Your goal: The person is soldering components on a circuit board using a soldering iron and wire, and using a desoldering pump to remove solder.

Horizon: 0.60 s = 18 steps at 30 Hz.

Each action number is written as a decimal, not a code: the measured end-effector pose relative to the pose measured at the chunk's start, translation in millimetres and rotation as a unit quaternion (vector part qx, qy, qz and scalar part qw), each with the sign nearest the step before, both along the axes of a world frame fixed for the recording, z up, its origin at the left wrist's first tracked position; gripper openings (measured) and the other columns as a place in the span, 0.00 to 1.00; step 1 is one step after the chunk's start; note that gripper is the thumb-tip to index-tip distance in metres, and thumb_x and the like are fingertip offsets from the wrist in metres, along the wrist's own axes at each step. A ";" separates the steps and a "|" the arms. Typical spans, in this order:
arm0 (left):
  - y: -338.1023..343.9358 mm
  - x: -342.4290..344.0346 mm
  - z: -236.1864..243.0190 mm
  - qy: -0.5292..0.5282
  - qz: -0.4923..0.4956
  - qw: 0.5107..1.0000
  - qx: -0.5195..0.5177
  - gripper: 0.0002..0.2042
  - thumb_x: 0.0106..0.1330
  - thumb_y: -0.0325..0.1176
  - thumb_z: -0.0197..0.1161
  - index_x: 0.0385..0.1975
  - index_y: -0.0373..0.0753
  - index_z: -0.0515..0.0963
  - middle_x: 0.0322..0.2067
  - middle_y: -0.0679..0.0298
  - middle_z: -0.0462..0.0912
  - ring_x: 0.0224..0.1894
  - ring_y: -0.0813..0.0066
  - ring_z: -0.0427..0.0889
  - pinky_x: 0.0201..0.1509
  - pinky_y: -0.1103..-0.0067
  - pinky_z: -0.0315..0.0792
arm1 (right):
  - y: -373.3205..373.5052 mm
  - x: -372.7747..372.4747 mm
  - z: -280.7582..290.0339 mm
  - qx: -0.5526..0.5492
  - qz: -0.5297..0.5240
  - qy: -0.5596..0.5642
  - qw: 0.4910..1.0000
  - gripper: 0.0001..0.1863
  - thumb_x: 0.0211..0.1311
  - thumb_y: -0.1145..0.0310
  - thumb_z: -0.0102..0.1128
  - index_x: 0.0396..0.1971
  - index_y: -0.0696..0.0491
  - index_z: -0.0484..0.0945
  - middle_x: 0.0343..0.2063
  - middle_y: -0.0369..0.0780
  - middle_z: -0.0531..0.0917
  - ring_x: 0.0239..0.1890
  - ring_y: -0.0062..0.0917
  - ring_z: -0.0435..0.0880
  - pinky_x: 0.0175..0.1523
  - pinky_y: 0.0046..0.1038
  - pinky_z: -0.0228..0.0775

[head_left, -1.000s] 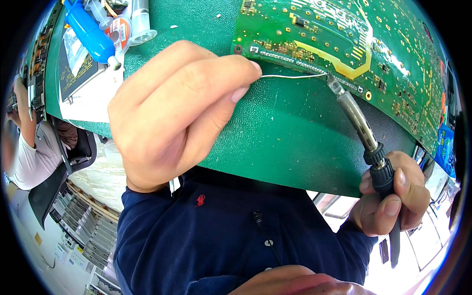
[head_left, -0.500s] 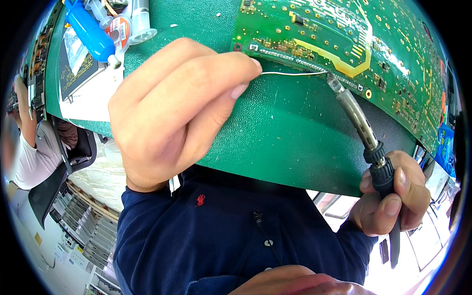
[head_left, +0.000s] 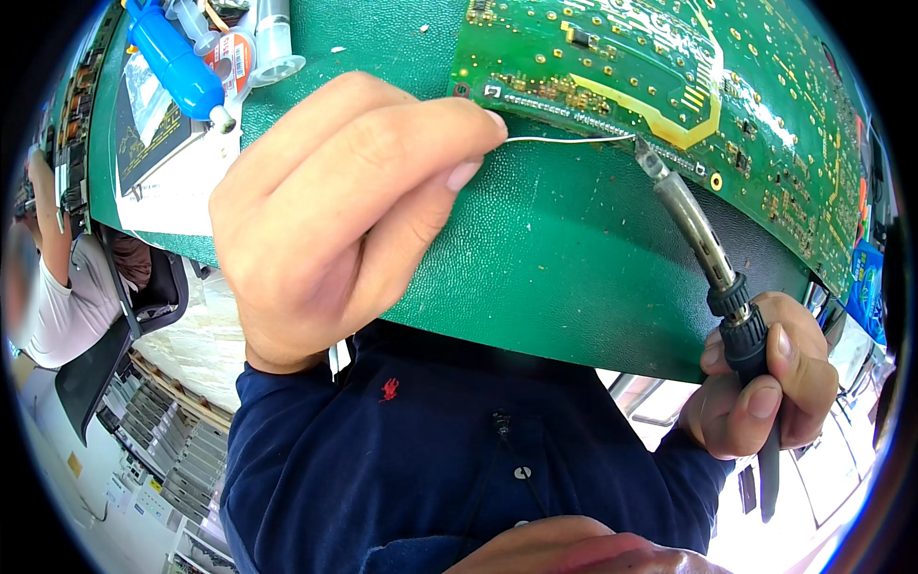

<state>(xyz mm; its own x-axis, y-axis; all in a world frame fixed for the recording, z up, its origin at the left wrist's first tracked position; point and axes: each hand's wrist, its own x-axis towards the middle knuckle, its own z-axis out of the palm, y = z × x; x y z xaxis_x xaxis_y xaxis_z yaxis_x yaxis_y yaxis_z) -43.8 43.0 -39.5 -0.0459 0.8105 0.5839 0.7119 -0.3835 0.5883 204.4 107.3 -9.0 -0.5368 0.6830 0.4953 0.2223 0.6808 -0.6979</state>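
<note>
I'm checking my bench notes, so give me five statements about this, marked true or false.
The left hand pinches a thin silvery wire. True.
The right hand grips a black-handled metal soldering iron. True.
The wire points away from the iron. False: it runs to the iron's tip.
A green circuit board with gold-coloured dots lies ahead of the right hand. True.
Nothing blue lies left of the board. False: a pale-tipped blue plastic cylinder does.

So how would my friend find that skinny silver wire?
Above the textured green tabletop, find the bare left hand. From its fingertips, the thin silvery wire stretches toward the black-handled metal soldering iron. Unlike that thick iron, it's thread-thin and gently bent.
</note>
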 end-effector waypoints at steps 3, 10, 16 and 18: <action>-0.1 -0.6 -0.6 0.002 -0.003 1.000 0.003 0.09 0.48 0.13 0.60 0.30 0.27 0.77 0.23 0.55 0.79 0.23 0.72 0.75 0.26 0.84 0.66 | -0.3 -0.3 -0.1 -0.002 -0.001 0.001 1.000 0.14 0.61 0.60 0.45 0.39 0.54 0.71 0.08 0.36 0.68 0.11 0.19 0.66 0.17 0.20 0.54; -0.5 0.2 2.2 0.003 -0.005 1.000 -0.018 0.09 0.48 0.13 0.60 0.31 0.27 0.76 0.24 0.55 0.79 0.23 0.73 0.75 0.27 0.84 0.66 | -0.5 0.1 0.1 -0.002 -0.002 -0.001 1.000 0.13 0.61 0.60 0.45 0.38 0.53 0.71 0.09 0.36 0.68 0.11 0.19 0.66 0.17 0.20 0.54; -4.1 0.6 2.0 -0.012 0.018 0.999 -0.024 0.08 0.51 0.15 0.59 0.33 0.26 0.75 0.27 0.55 0.79 0.25 0.75 0.74 0.30 0.85 0.66 | 4.1 2.4 0.7 -0.002 0.022 0.002 1.000 0.14 0.61 0.60 0.45 0.38 0.54 0.71 0.09 0.36 0.68 0.11 0.19 0.66 0.17 0.20 0.53; -8.2 6.0 3.6 -0.047 0.053 0.996 -0.045 0.08 0.53 0.15 0.58 0.34 0.26 0.73 0.28 0.55 0.78 0.26 0.75 0.74 0.31 0.85 0.66 | 0.9 0.2 -0.6 -0.002 0.008 0.005 1.000 0.14 0.61 0.60 0.45 0.38 0.54 0.71 0.09 0.36 0.67 0.11 0.19 0.66 0.17 0.20 0.53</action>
